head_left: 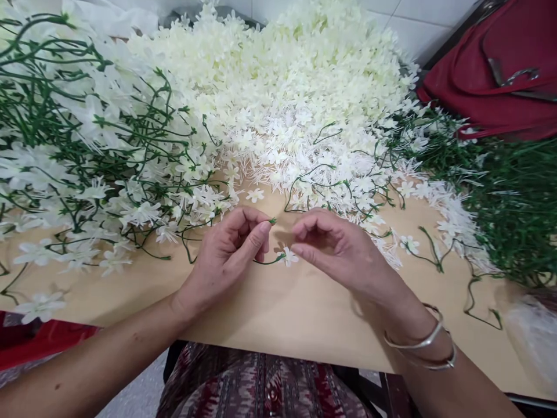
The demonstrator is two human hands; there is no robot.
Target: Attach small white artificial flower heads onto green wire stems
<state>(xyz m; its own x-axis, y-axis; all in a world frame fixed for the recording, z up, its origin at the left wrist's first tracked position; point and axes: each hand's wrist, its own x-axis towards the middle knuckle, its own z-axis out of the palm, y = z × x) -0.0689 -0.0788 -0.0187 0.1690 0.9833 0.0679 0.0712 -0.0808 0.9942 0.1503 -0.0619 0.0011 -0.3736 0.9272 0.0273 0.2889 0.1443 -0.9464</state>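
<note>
A thin green stem point(266, 262) lies just off the table point(282, 325), on the near side of the flower heap point(304, 87) and between the two hands. Its long axis runs roughly side to side. A small white flower point(289, 256) sits at its right end, facing the right hand point(343, 249). A green tip point(272, 220) pokes up from the left hand point(226, 255), whose thumb and forefinger are clamped on it.

The right hand's fingers are curled, and its thumb tip touches the flower. I cannot tell whether they pinch it.

This looks like the step of seating a flower on a stem end. The next move would need steady, fine lining-up of tip and flower.

Finished sprays point(87, 151) lie to the left of the heap. Loose green stems point(517, 220) and a red bag point(500, 69) are to its right.
</note>
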